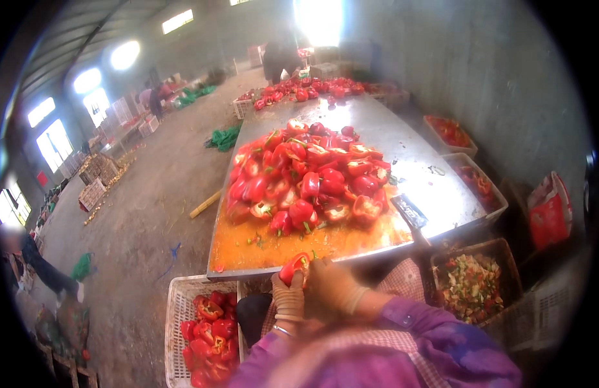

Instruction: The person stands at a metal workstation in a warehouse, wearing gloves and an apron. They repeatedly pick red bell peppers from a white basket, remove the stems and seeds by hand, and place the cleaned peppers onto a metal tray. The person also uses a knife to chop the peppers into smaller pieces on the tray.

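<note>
My left hand (289, 293), in a light glove, grips a red bell pepper (293, 268) just off the near edge of the metal table (367, 107). Against the pepper's right side is my right hand (331, 283), also gloved; its fingertips are blurred, and whether it holds a tool cannot be told. Beyond both hands, a large heap of red bell peppers (309, 179), some whole and some cut, lies on the wet orange-stained tabletop. At my lower left a white plastic crate (176, 315) holds cut red peppers (214, 334).
A dark crate (437, 271) with pepper cores and seeds (474, 286) stands at right, below crates of peppers (498, 213) by the wall. A dark flat object (409, 211) lies on the table's right side. A person (280, 60) stands beyond the table; others are at left.
</note>
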{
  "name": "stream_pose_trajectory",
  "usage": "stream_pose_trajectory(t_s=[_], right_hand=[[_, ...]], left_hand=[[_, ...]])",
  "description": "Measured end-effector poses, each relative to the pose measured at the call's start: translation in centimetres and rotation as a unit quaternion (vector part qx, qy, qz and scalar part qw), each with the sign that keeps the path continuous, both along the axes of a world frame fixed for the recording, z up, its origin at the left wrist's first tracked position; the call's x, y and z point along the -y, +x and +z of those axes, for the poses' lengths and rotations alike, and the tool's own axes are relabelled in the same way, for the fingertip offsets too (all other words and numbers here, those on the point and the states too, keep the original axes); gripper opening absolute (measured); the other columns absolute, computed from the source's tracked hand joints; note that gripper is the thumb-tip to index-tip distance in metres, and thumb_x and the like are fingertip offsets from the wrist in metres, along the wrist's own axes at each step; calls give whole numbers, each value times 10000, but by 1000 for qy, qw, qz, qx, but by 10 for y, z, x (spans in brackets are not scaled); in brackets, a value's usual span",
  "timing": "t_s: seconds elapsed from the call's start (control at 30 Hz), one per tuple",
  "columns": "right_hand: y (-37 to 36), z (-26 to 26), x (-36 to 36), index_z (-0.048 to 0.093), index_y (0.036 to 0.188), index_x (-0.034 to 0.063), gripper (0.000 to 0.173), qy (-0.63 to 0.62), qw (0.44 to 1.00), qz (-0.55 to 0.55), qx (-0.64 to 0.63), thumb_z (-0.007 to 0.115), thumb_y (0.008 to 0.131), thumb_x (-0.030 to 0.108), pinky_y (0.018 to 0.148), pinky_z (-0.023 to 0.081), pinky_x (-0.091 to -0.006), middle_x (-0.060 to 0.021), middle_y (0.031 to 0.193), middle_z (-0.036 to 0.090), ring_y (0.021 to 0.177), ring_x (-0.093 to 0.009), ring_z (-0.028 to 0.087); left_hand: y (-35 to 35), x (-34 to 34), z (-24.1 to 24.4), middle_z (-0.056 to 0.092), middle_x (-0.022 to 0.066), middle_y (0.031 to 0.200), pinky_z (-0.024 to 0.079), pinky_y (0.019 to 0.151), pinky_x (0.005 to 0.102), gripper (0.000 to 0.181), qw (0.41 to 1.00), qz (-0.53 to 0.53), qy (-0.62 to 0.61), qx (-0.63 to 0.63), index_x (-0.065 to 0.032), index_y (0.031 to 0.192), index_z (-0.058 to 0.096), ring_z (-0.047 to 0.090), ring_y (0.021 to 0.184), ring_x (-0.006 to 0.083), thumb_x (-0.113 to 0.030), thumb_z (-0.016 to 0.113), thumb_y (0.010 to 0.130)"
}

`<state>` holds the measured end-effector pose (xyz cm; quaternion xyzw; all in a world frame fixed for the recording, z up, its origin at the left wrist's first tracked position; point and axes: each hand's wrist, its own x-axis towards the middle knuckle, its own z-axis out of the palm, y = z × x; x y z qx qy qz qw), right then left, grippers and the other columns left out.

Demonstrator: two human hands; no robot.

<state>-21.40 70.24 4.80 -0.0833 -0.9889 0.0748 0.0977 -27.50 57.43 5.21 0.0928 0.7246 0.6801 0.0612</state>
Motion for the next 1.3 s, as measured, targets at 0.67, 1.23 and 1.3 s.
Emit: stream_pose_trajectory(t_s=[0.67,1.23,1.3], right_hand=[[12,55,12,676,1017,20,326,-245,963,-107,46,724,795,253,833,561,-449,-257,1029,697,977,-390,687],[36,11,-13,706,915,8,297,-755,649,-92,28,761,792,272,602,472,-270,-50,786,671,666,-138,589],[44,22,-18,674,956,66,206,-856,515,-29,35,688,893,261,533,383,-191,15,772,625,599,-51,497]], left_hand=[[27,7,18,688,185,932,549,741,401,441,981,-41,-83,-171,19,1058,632,675,811,285,-305,792,805],[28,50,53,684,102,935,540,513,315,322,918,-193,97,333,-38,1135,619,694,750,228,-253,635,896],[20,56,49,690,106,953,551,558,312,317,885,-184,172,392,-36,1133,622,694,757,228,-255,611,905]])
